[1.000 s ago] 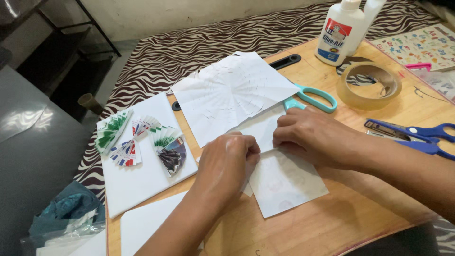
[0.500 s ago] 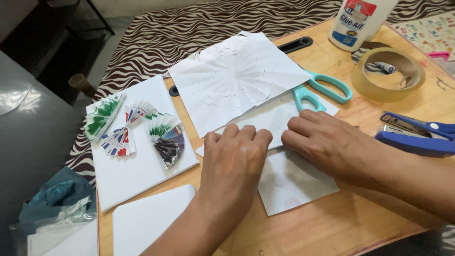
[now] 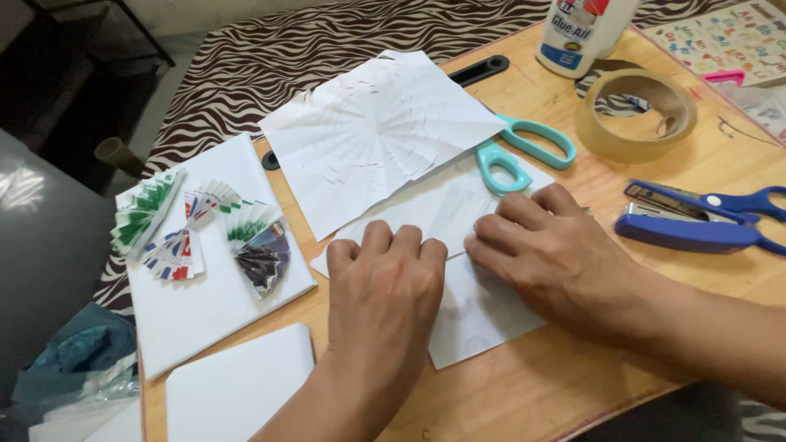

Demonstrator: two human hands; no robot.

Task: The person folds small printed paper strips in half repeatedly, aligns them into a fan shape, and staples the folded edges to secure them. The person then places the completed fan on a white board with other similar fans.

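- Pressing down side by side, the left hand [image 3: 385,282] and the right hand [image 3: 550,255] both lie flat on a white sheet of paper [image 3: 483,315] near the middle of the wooden bench [image 3: 655,352].
- Neither hand pinches anything: the left grip is loose, fingers stretched forward and close together, palm down on the sheet; the right grip is also flat, fingers slightly spread, their tips on the paper beside the left fingertips.
- The paper lies flat on the bench, its lower right corner sticking out below the hands, its upper part running under a creased white sheet [image 3: 377,135] with many small cuts fanning from its centre.
- Teal-handled scissors [image 3: 524,151] lie just beyond the right hand's fingers, their blades hidden under the creased sheet.
- A roll of clear tape [image 3: 634,115] sits farther back on the right, and a white glue bottle [image 3: 577,33] stands behind it at the top edge.
- A blue stapler [image 3: 684,233] and blue-handled scissors [image 3: 741,200] lie to the right of the right hand.
- To the left, a white board [image 3: 205,315] carries several folded paper fans [image 3: 196,233] in green, red, blue and dark colours.
- A second white board [image 3: 233,389] lies nearer, beside the left forearm.
- A zebra-striped cloth [image 3: 311,49] covers the surface behind the bench.
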